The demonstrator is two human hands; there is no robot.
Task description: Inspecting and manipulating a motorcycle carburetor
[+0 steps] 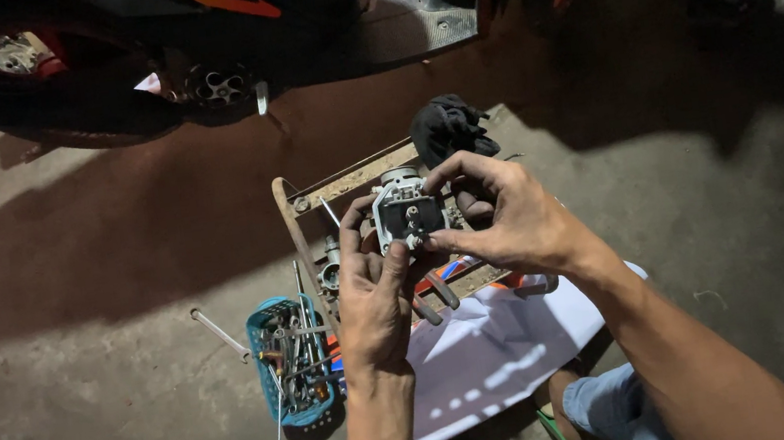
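Hands: two, both the person's own, raised over a low wooden worktop (347,184).
Carburettor (408,210): one, held between both hands above the worktop, roughly centre of view.
Left hand (373,308): comes up from below; fingers (351,240) curled round the left edge of the carburettor, thumb pressed on its lower left corner.
Right hand (513,219): comes in from the right; fingers closed on the part, one over the top edge, thumb tip at the lower middle of the face.
Carburettor look: pale grey cast metal body, squarish; dark, nearly black rectangular face turned to the camera with a small round fitting in the middle; a rounded cap at the top.
Second metal part (330,270): one, smaller, grey, lying on the worktop just left of the left hand.
Blue basket (292,364): one, on the concrete floor (82,392) left of the left forearm, crowded with tools; count not readable.
Loose tool (218,334): one, pale rod, on the floor beside the basket.
Black cloth (448,127): one, bunched at the far end of the worktop.
Motorbike (186,35): one, dark, along the top of view.
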